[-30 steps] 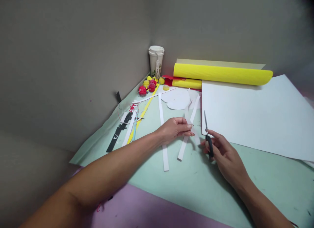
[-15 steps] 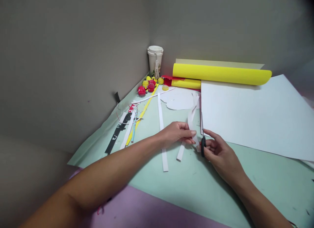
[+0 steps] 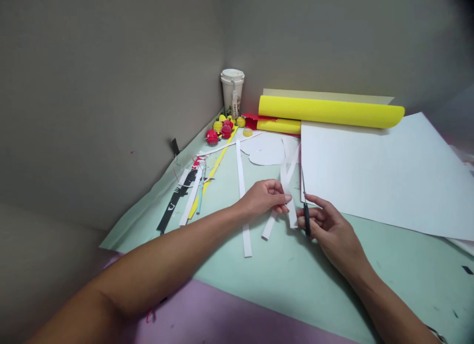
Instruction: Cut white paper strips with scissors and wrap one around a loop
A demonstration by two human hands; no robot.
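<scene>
The green surface [image 3: 266, 275] is the biggest thing in front of you, and the white sheet [image 3: 381, 178] lies flat on it, off to the right. The yellow roll [image 3: 329, 111] sits at the back, along the far side of that sheet. Next come your two hands. Your left hand [image 3: 268, 196] is closed in a pinch, thumb against fingers, on the held strip [image 3: 292, 213] of white paper. Your right hand [image 3: 328, 220] is curled around the black handle of the scissors [image 3: 307, 219], with its pointing finger stretched out along them. The held strip is between your hands, just left of the scissors, and its long way runs away from you, nearly the same way as the blades. It crosses in front of the slanted strip [image 3: 269, 228] (the one leaning from near left to far right), while the straight strip [image 3: 241, 171] passes behind your left wrist. You pinch the held strip partway along, and its near end hangs right beside your right fingers, so that end is nearer to your right hand. I can't tell if those fingers touch it. Smallest are the thin blades, pointing away from you by the sheet's left edge; they look pressed together.
</scene>
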